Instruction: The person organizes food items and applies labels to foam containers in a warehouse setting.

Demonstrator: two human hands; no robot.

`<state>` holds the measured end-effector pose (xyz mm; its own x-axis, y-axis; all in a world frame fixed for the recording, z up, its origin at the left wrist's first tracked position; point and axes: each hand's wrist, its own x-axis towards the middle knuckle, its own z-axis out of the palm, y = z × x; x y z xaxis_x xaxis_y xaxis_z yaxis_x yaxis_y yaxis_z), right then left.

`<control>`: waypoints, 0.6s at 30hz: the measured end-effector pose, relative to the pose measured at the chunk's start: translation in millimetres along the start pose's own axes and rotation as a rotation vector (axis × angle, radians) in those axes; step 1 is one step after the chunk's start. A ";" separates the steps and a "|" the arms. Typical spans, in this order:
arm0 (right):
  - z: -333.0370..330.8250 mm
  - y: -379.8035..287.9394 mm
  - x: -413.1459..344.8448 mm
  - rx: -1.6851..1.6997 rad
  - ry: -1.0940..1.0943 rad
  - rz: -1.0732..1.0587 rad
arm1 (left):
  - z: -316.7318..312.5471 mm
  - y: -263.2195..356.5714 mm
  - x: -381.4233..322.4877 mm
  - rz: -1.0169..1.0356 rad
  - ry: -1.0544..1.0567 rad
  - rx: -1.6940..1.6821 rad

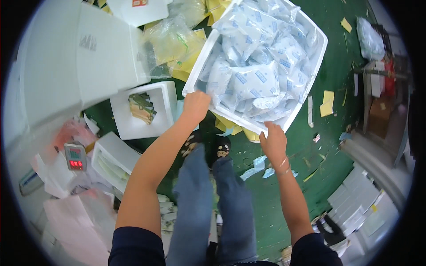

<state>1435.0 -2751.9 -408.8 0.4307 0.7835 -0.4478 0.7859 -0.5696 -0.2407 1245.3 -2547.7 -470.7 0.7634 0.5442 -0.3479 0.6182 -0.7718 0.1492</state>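
A large white foam box (pixel 312 82) stands tilted in view before me, filled with printed plastic ice packs (pixel 256 81). The fingers of my left hand (pixel 197 105) are closed over its near left corner. My right hand (pixel 274 141) is at the near right part of the same rim, fingertips against the edge; how firmly they grip is partly hidden. A smaller white foam box (pixel 169 99) with flat banded items (pixel 142 108) inside stands left of my left hand.
Tall white foam boxes (pixel 106 56) stand at the left, near clear plastic bags (pixel 176 40) and yellow paper. A scale display (pixel 75 156) sits lower left. Paper scraps (pixel 327 103) litter the green floor (pixel 319 146). A rack (pixel 379 99) stands at the right.
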 end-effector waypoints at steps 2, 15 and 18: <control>-38.0 -32.0 10.2 0.074 0.243 -0.227 | -16.9 12.0 -20.8 -0.123 -0.032 -0.245; -37.9 -103.2 126.5 -0.663 -0.033 -0.424 | -66.8 0.6 -332.8 -0.828 0.131 -1.724; -43.0 -132.9 89.4 -0.614 0.068 -0.369 | -52.6 -8.0 -425.3 -1.012 0.324 -1.842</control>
<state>1388.1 -2595.5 -379.8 0.1001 0.9230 -0.3715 0.9846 -0.0382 0.1704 925.5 -2755.7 -275.2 0.0041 0.6395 -0.7688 0.0091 0.7687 0.6395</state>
